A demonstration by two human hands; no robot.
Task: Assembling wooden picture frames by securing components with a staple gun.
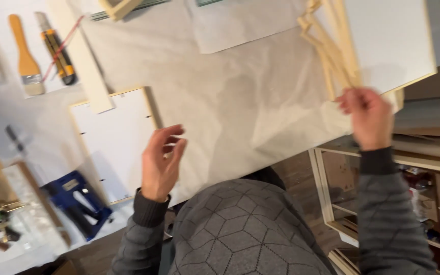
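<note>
A paintbrush (28, 63) and utility knife (59, 51) lie at the table's (230, 102) far left. The left hand (161, 160) hovers just beside a white framed panel (115, 140), its grip apart and empty. The right hand (367, 117) has its grip clamped on thin wooden strips (332, 51) lying against a white canvas (388, 40).

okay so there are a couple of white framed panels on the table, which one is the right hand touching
The large white panel at the table's far right corner: the right hand grips its near edge by the loose wooden strips. The smaller panel lies untouched beside the left hand.
</note>
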